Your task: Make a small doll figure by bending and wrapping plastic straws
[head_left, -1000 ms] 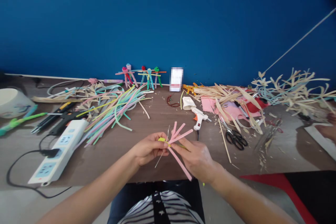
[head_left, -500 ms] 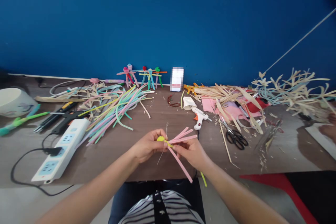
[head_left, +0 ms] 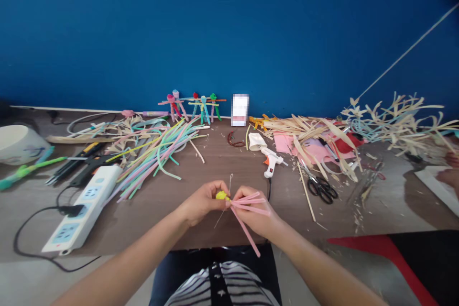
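My left hand (head_left: 201, 203) pinches a small yellow ball (head_left: 221, 195) that sits at one end of a bunch of pink strips (head_left: 251, 201). My right hand (head_left: 256, 215) is closed around those pink strips just right of the ball. One long pink strip hangs down toward my lap (head_left: 247, 232). A thin wire (head_left: 229, 182) sticks up from between my hands. Both hands hover over the near edge of the brown table (head_left: 172, 201).
A pile of coloured strips (head_left: 158, 150) lies left of centre, with a white power strip (head_left: 81, 208) and cable beside it. A white glue gun (head_left: 271, 160), black scissors (head_left: 322, 189) and straw scraps (head_left: 315, 136) lie right. Small strip figures (head_left: 195, 103) stand by the blue wall.
My right hand has turned and closed over the pink strips, folding their fanned ends down from pointing up-right to nearly level. The left hand kept its pinch on the yellow ball.
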Motion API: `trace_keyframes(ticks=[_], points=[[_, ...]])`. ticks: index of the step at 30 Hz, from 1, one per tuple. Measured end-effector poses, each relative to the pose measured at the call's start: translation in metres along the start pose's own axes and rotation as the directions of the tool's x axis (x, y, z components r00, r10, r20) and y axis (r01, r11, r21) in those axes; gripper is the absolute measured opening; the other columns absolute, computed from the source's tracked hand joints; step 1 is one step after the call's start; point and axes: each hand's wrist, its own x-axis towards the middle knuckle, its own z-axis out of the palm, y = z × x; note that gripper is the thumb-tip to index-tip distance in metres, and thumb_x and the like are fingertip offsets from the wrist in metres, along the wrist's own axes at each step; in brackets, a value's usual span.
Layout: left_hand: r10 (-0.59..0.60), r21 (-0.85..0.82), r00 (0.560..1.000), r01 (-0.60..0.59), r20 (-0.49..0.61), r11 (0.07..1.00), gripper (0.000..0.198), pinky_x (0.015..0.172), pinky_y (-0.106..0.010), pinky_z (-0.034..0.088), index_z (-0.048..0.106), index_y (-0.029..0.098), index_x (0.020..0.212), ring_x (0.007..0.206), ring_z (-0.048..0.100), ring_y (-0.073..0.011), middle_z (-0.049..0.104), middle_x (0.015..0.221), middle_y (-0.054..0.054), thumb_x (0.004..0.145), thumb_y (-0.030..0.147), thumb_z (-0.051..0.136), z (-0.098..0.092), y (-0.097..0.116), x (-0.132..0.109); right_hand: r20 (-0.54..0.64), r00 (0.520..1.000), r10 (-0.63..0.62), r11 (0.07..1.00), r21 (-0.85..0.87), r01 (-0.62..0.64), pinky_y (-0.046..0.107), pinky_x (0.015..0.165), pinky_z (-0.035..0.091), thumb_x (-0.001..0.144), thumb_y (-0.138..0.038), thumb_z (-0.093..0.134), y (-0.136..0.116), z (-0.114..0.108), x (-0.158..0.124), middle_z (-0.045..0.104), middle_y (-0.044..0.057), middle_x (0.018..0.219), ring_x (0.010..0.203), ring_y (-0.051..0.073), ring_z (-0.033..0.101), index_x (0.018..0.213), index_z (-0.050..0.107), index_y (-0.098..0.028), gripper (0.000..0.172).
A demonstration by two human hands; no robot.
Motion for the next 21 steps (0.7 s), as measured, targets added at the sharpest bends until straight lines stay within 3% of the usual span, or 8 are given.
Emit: trace_keyframes(ticks=[2, 6, 10, 12, 14, 16, 18, 21], points=[[-0.009, 0.01, 1.0, 0.009, 0.016, 1.0, 0.025, 0.053, -0.017, 0.034, 0.051, 0.014, 0.069, 0.055, 0.048, -0.0063, 0.053, 0.06, 0.005, 0.055, 0.018, 0.072, 0.001, 0.002, -0.001, 0.059, 0.991, -0.122, 0.989, -0.076, 0.126, 0.018, 0.05, 0.034, 0.075, -0.022, 0.054, -0.003, -0.008, -0.002, 0.052, -0.002, 0.063, 0.057, 0.009, 0.048, 0.066, 0.055, -0.015, 0.012], [-0.053, -0.022, 0.996, 0.055, 0.072, 0.998, 0.026, 0.054, -0.017, 0.037, 0.052, 0.014, 0.066, 0.055, 0.05, -0.0068, 0.055, 0.059, 0.004, 0.052, 0.015, 0.073, 0.004, 0.007, -0.003, 0.211, 0.92, -0.33, 0.903, -0.212, 0.372, 0.019, 0.055, 0.034, 0.081, -0.024, 0.048, -0.012, -0.024, -0.003, 0.052, 0.0, 0.07, 0.062, 0.009, 0.048, 0.074, 0.059, -0.016, 0.015], [-0.095, -0.127, 0.989, 0.109, 0.114, 0.986, 0.027, 0.053, -0.018, 0.04, 0.051, 0.013, 0.065, 0.053, 0.053, -0.007, 0.056, 0.056, 0.004, 0.05, 0.012, 0.073, 0.006, 0.01, -0.003, 0.327, 0.83, -0.452, 0.708, -0.434, 0.557, 0.022, 0.056, 0.032, 0.085, -0.026, 0.04, -0.016, -0.031, -0.002, 0.051, 0.001, 0.067, 0.06, 0.01, 0.044, 0.071, 0.06, -0.017, 0.026], [-0.116, -0.16, 0.984, 0.137, 0.131, 0.978, 0.027, 0.054, -0.019, 0.042, 0.051, 0.013, 0.066, 0.053, 0.054, -0.0075, 0.056, 0.057, 0.003, 0.051, 0.011, 0.073, 0.005, 0.011, -0.003, 0.339, 0.806, -0.485, 0.64, -0.491, 0.592, 0.023, 0.056, 0.031, 0.085, -0.026, 0.039, -0.016, -0.031, -0.001, 0.05, 0.001, 0.064, 0.059, 0.011, 0.043, 0.069, 0.06, -0.018, 0.028], [-0.117, -0.177, 0.984, 0.14, 0.131, 0.974, 0.027, 0.056, -0.02, 0.044, 0.051, 0.014, 0.067, 0.055, 0.055, -0.0081, 0.057, 0.059, 0.003, 0.052, 0.011, 0.073, 0.004, 0.013, -0.003, 0.289, 0.831, -0.475, 0.701, -0.446, 0.556, 0.022, 0.056, 0.033, 0.085, -0.026, 0.041, -0.015, -0.031, 0.001, 0.052, 0.001, 0.066, 0.06, 0.011, 0.045, 0.073, 0.061, -0.018, 0.024], [-0.095, -0.173, 0.99, 0.112, 0.1, 0.979, 0.027, 0.057, -0.02, 0.044, 0.051, 0.014, 0.068, 0.057, 0.056, -0.0083, 0.058, 0.061, 0.003, 0.053, 0.011, 0.073, 0.002, 0.015, -0.004, 0.208, 0.89, -0.405, 0.837, -0.307, 0.453, 0.021, 0.059, 0.036, 0.082, -0.025, 0.045, -0.014, -0.028, 0.004, 0.056, 0.001, 0.071, 0.064, 0.01, 0.049, 0.078, 0.061, -0.017, 0.018], [-0.073, -0.15, 0.996, 0.08, 0.052, 0.985, 0.027, 0.057, -0.019, 0.043, 0.051, 0.014, 0.069, 0.057, 0.055, -0.0083, 0.058, 0.062, 0.002, 0.054, 0.014, 0.074, 0.001, 0.016, -0.004, 0.15, 0.95, -0.275, 0.949, -0.118, 0.293, 0.02, 0.06, 0.039, 0.079, -0.025, 0.05, -0.013, -0.024, 0.005, 0.06, 0.001, 0.074, 0.066, 0.01, 0.053, 0.082, 0.061, -0.017, 0.014], [-0.057, -0.133, 0.998, 0.053, -0.028, 0.99, 0.028, 0.059, -0.021, 0.044, 0.05, 0.015, 0.069, 0.057, 0.055, -0.0082, 0.057, 0.062, 0.003, 0.054, 0.019, 0.074, 0.003, 0.015, -0.003, 0.086, 0.995, -0.046, 0.993, 0.114, 0.036, 0.02, 0.053, 0.041, 0.075, -0.028, 0.055, -0.011, -0.016, 0.006, 0.061, 0.001, 0.069, 0.061, 0.011, 0.054, 0.076, 0.061, -0.015, 0.014]])
